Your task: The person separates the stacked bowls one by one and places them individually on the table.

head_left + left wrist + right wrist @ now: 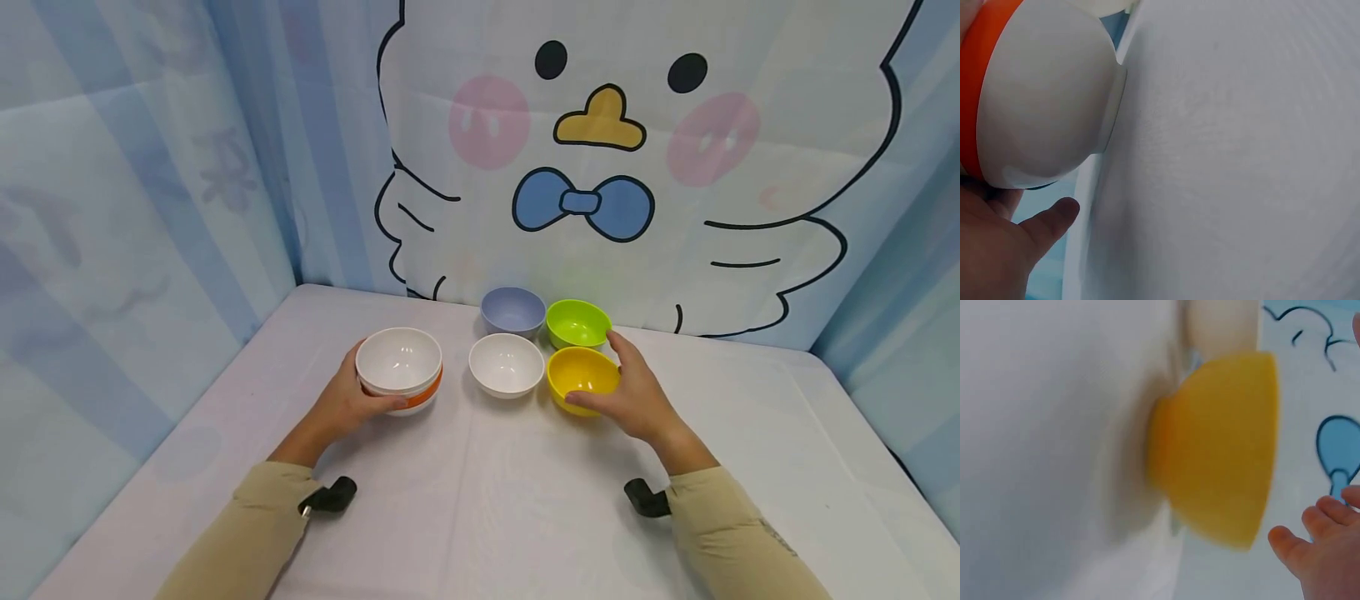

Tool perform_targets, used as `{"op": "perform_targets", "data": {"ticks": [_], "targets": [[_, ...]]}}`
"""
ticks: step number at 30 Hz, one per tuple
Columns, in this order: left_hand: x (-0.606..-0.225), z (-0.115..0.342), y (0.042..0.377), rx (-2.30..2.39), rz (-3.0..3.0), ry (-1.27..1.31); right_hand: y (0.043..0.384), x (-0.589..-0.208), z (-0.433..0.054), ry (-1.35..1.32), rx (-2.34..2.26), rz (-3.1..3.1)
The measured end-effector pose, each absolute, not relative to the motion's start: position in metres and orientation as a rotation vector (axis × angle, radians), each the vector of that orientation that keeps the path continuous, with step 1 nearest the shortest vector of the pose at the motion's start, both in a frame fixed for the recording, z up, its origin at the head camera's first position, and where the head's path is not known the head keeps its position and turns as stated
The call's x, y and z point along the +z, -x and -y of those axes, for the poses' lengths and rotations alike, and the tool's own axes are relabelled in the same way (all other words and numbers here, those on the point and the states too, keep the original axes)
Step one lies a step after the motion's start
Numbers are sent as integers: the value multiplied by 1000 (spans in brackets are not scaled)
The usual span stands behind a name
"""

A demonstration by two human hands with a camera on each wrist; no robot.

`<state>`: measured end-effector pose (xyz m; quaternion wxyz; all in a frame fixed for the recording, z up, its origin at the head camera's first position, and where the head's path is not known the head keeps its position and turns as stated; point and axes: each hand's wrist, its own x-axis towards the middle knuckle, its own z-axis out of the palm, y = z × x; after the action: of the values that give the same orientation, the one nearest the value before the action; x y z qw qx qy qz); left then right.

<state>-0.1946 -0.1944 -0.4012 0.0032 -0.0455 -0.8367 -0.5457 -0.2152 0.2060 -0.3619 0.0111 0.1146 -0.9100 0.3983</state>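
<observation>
My left hand (348, 406) grips a stack of nested bowls (399, 362) from its left side. White is the top bowl of the stack, and an orange band (979, 81) shows above the white lowest bowl (1050, 94). Whether the stack touches the table cannot be told. My right hand (639, 397) is spread at the right side of a yellow bowl (581, 373), thumb in front and a fingertip near the green bowl (577, 321). In the right wrist view, its fingers (1291, 550) look apart from the yellow bowl (1222, 450).
Left of the yellow bowl stands a single white bowl (506, 367), with a periwinkle bowl (513, 310) behind it. All sit on a table with a pale cloth (510, 500). A printed curtain (465, 225) hangs at the table's back edge.
</observation>
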Motion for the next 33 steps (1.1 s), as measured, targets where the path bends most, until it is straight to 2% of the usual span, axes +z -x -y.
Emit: {"op": "perform_targets", "data": {"ticks": [9, 21, 33], "targets": [[-405, 196, 194, -1745, 2590, 173, 212, -342, -150, -594, 1359, 2741], [-406, 197, 193, -1743, 2576, 211, 223, -349, -55, -827, 1465, 2771], [-405, 200, 194, -1722, 2591, 242, 230, -364, -3, -853, 1491, 2830]]}}
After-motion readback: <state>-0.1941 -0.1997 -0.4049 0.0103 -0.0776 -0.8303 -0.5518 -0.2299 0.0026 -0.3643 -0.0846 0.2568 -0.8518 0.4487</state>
